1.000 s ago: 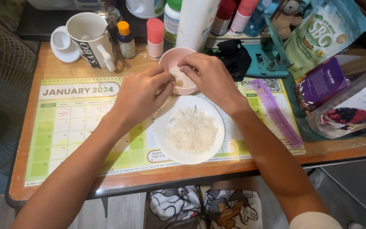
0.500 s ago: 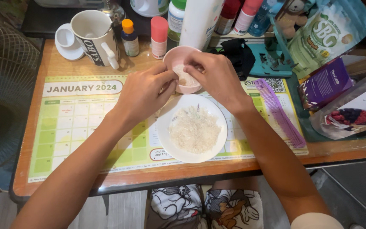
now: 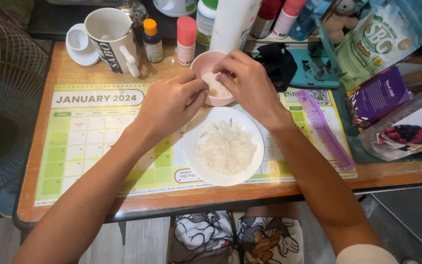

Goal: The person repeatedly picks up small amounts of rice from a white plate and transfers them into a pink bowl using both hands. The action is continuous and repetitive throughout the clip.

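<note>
Wooden table (image 3: 74,73) fills the view, with a green calendar mat (image 3: 89,142) spread across most of it. Along the far edge stand bottles, a white mug (image 3: 111,36) and food pouches; a purple comb (image 3: 324,128) lies to the right. On the mat sits a white plate (image 3: 223,147) heaped with rice (image 3: 226,146). Just beyond it, touching its rim, is a small pink bowl (image 3: 202,62) also holding rice. Both hands meet over this bowl: the left hand (image 3: 168,105) has its fingertips pressed together at the bowl's near edge, and the right hand (image 3: 250,85) curls over the bowl, fingertips pinched; what they pinch cannot be told.
</note>
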